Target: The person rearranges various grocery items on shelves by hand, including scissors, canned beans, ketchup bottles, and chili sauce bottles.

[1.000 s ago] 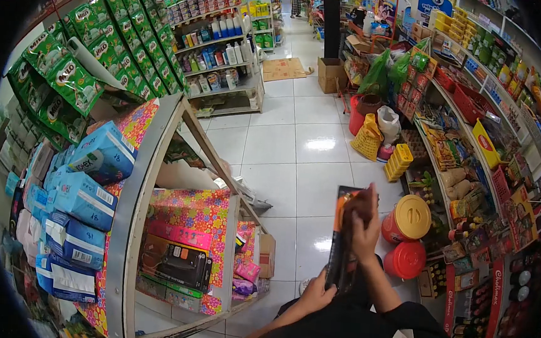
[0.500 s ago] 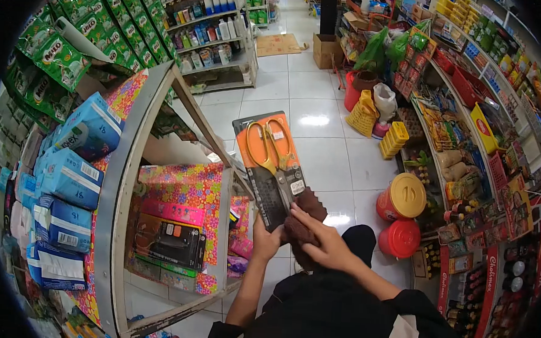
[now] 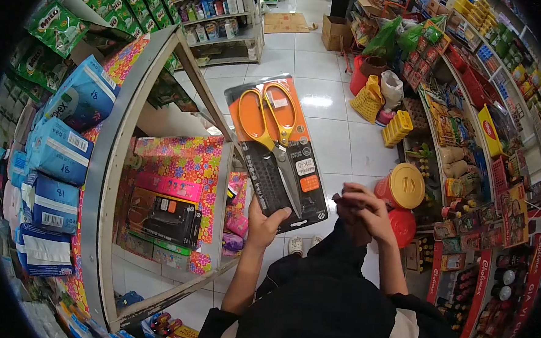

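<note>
above tiles [image 3: 336, 147], left hand [image 3: 264, 222] pinching one scissors pack [image 3: 276, 157], right hand [image 3: 371, 212] clutching one cloth [image 3: 357, 231] (brown)

- Black top [image 3: 318, 312] on this person, dark all down the front from what I can see
- Black left sleeve [image 3: 211, 326] and black right sleeve [image 3: 432, 324], both short, forearms bare below
- Beige panel [image 3: 402, 332] let in by the right sleeve, another pale patch [image 3: 230, 337] on the left side
- Left hand [image 3: 262, 225] and right hand [image 3: 367, 214] ungloved
- Dark trousers [image 3: 333, 258]
- Whitish shoes [image 3: 296, 246], dotted on top
</note>
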Tool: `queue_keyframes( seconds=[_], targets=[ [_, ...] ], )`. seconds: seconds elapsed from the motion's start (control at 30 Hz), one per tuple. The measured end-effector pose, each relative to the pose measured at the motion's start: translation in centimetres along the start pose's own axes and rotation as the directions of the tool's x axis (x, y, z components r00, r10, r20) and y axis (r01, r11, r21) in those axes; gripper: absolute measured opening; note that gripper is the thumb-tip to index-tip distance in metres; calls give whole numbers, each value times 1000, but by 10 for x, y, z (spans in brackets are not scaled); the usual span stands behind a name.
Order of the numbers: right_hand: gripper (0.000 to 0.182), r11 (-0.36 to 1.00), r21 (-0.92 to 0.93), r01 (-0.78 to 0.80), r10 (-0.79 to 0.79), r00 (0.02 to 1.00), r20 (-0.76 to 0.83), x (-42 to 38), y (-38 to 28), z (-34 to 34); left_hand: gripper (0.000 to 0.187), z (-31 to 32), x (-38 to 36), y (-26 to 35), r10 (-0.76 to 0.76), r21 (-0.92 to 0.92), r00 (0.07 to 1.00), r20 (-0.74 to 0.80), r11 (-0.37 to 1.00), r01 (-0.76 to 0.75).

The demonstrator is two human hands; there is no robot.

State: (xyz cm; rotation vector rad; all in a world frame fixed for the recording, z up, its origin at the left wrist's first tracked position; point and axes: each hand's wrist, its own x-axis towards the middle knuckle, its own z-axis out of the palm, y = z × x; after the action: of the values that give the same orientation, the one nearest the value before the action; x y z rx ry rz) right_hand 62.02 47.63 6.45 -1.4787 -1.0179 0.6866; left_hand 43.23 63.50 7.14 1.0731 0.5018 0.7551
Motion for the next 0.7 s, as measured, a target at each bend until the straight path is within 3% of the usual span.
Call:
queue_keyframes(
  seconds=[0.2, 0.3, 0.7],
  targets=[
    [19, 929, 343, -143, 113, 988, 105, 2, 1, 35, 45, 5, 2, 1, 14, -75, 999, -36, 997, -17],
    [18, 918, 390, -74, 47, 996, 79, 3, -6, 41, 51, 0, 4, -3, 23, -108, 999, -49, 994, -28],
    [18, 817, 522, -243, 247, 967, 63, 1, -5, 45, 51, 14, 3, -2, -26, -148, 999, -21, 989, 23]
  ],
)
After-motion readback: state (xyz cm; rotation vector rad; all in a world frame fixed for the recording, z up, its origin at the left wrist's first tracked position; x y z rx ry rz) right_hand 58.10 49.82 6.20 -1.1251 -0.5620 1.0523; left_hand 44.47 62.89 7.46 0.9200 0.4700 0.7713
